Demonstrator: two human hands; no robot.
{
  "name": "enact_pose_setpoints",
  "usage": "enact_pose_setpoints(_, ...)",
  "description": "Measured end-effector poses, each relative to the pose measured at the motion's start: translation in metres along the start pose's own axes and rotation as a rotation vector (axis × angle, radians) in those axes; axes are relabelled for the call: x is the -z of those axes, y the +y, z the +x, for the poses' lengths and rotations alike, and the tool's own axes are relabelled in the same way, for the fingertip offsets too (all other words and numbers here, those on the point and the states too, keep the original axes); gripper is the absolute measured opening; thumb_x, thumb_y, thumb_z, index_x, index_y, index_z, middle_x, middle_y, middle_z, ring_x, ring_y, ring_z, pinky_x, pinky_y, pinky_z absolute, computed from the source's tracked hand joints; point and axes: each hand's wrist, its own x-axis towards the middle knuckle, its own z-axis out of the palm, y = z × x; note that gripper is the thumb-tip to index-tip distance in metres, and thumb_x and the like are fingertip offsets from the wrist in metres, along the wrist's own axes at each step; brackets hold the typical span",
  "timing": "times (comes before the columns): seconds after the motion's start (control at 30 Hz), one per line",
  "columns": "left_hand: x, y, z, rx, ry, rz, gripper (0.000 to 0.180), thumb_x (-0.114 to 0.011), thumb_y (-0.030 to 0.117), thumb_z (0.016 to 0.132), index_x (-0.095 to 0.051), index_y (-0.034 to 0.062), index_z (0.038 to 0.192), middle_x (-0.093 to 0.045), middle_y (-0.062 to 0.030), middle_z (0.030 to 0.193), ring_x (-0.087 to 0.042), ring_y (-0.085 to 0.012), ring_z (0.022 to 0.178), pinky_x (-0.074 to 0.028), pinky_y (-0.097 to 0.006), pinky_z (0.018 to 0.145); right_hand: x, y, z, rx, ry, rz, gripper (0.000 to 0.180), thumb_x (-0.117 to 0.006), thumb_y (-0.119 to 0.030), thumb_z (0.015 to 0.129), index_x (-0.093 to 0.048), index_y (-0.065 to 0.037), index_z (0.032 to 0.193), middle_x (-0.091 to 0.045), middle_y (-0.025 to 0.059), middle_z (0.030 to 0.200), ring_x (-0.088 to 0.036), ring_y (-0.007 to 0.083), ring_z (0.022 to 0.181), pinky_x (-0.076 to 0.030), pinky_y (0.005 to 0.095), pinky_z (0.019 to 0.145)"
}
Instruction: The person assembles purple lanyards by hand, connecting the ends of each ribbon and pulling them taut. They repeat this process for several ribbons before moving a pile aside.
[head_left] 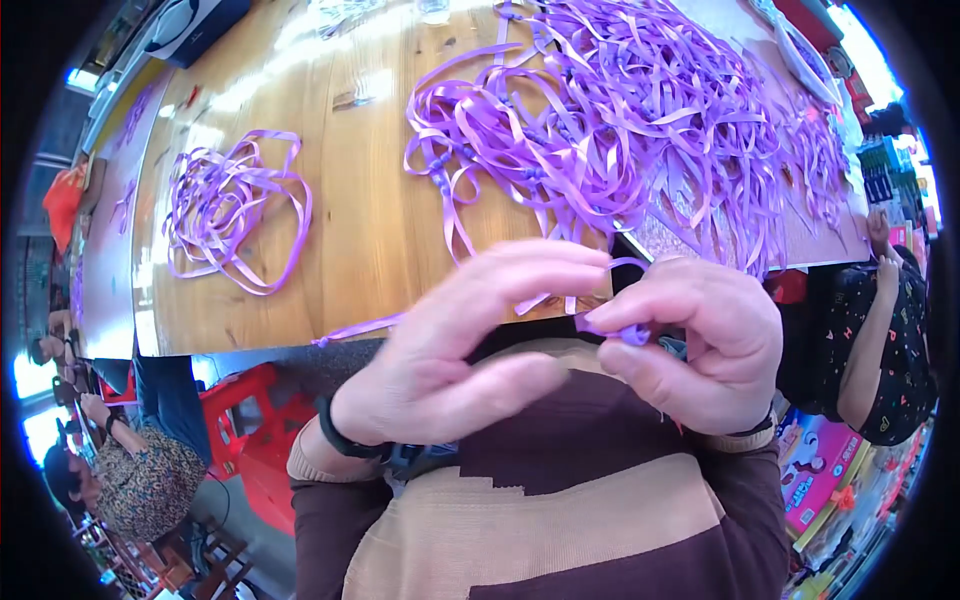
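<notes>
Between the thumb and fingers of my right hand (pixel 695 335) is a small folded piece of purple ribbon (pixel 628 335), pinched just past the table's front edge. My left hand (pixel 470 340) is beside it, fingers stretched out and thumb apart, with nothing in its grasp. A dark band circles my left wrist. Beyond my hands a large tangled heap of purple ribbons (pixel 640 110) covers the table's far right. At the left lies a smaller loose coil of purple ribbon (pixel 235 210). One strand (pixel 360 328) runs along the front edge toward my left hand.
The wooden table (pixel 350 190) meets a paler table (pixel 690 240) on the right. A dark box (pixel 195 30) stands at the far left. Red plastic stools (pixel 262 430) are low on the left. People sit at both sides, one in patterned clothing (pixel 150 480), another in dark clothing (pixel 880 350).
</notes>
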Motion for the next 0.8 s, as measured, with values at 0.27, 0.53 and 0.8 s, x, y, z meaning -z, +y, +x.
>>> enact_pose_setpoints(0.27, -0.015, -0.01, 0.003, 0.218, -0.114, -0.335, 0.034, -0.056, 0.015, 0.087, -0.047, -0.0019, 0.115, -0.056, -0.0073, 0.102, -0.052, -0.0128, 0.094, -0.041, -0.028, 0.085, 0.002, 0.007, -0.01, -0.086, -0.017, -0.02, 0.017, -0.068, -0.002, 0.068, -0.064, -0.003, 0.084, -0.058, 0.0039, 0.065, -0.051, 0.0108, 0.05, -0.036, 0.0223, 0.045)
enact_pose_setpoints(0.53, 0.0, -0.007, 0.003, 0.249, -0.093, -0.246, 0.014, -0.054, 0.01, 0.087, -0.059, -0.0005, 0.095, -0.057, -0.0006, 0.083, -0.051, -0.0065, 0.077, -0.042, -0.022, 0.067, -0.004, 0.022, -0.011, -0.106, 0.087, 0.291, 0.012, -0.065, -0.001, 0.072, -0.06, 0.002, 0.082, -0.058, 0.007, 0.068, -0.049, 0.0101, 0.051, -0.036, 0.0211, 0.048)
enact_pose_setpoints(0.8, 0.046, 0.008, -0.049, 0.474, 0.334, -0.084, 0.013, -0.051, 0.006, 0.087, -0.059, -0.0037, 0.091, -0.062, -0.0071, 0.089, -0.058, -0.0114, 0.083, -0.046, -0.023, 0.075, 0.086, 0.05, -0.037, 0.004, 0.599, 0.91, 0.019, -0.044, -0.016, 0.092, -0.05, 0.001, 0.098, -0.049, 0.011, 0.097, -0.049, 0.0213, 0.093, -0.037, 0.034, 0.089)
